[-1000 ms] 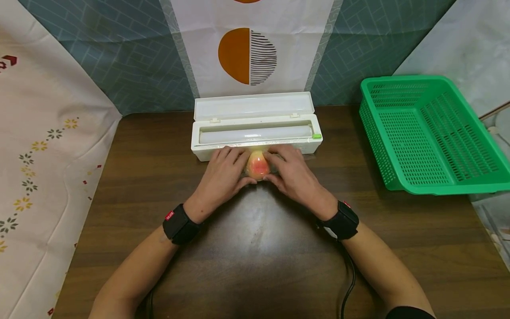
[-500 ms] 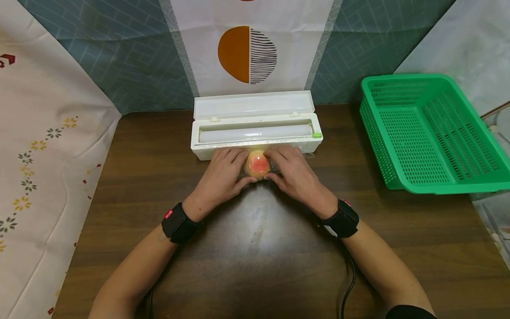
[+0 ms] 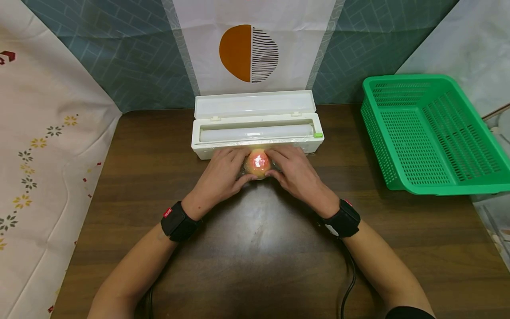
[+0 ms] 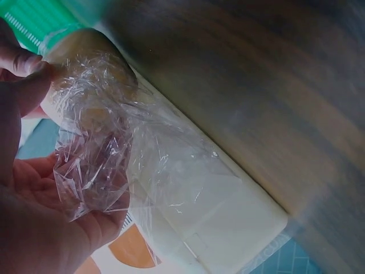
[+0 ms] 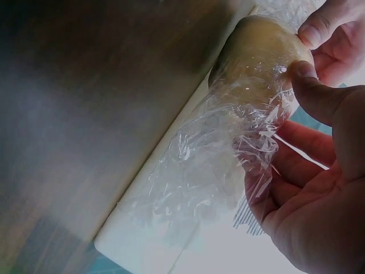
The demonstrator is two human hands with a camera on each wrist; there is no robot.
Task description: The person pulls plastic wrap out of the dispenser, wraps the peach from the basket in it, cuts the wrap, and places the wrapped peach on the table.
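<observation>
A round red-and-yellow fruit [image 3: 258, 163] in clear cling film is held between both hands, just in front of a white cling film dispenser [image 3: 199, 152]. My left hand [image 3: 223, 173] grips its left side, thumb at the near edge. The right side is gripped by my right hand [image 3: 295, 173], thumb also near the front. In the left wrist view loose, crinkled cling film [image 4: 94, 165] hangs from the fruit over the fingers. More film stretches along the dispenser's front in the right wrist view. The far fingertips are partly hidden in the head view.
The dispenser's lid [image 3: 255, 105] stands raised at the back, showing the film roll [image 3: 256, 132] and a green slider [image 3: 318, 135]. A green plastic basket [image 3: 430, 189] stands on the right of the wooden table [image 3: 255, 266]. Patterned cloths hang behind and at the left.
The fruit has turned in the fingers; its red patch has shifted away from the wearer and now catches a bright glare. Both hands have stayed almost in place.
</observation>
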